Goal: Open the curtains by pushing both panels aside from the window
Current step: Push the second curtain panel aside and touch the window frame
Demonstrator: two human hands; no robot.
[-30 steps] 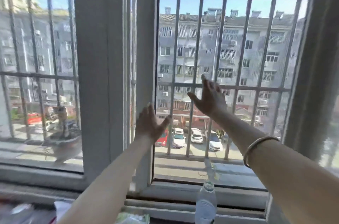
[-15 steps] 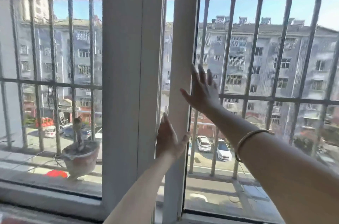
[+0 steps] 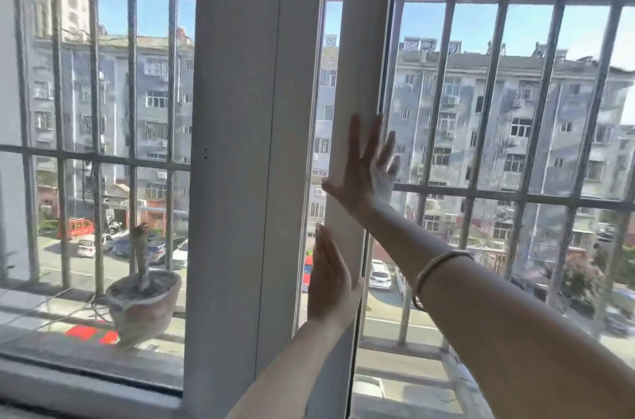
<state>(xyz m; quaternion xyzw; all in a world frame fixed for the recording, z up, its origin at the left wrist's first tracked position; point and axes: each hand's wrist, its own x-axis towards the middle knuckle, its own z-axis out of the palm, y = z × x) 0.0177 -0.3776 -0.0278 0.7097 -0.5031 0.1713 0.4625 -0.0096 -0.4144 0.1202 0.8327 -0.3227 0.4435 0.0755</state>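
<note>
White sash stile [image 3: 360, 57] vertical; both hands flat vs it

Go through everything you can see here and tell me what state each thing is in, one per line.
Left hand: open, flat against the white sliding window frame.
Right hand: open, fingers spread on the same frame.
White sliding window frame: partly slid, gap showing beside it.
Pale bangle: worn on right forearm.
Brown clay plant pot: upright on outside ledge.
</note>
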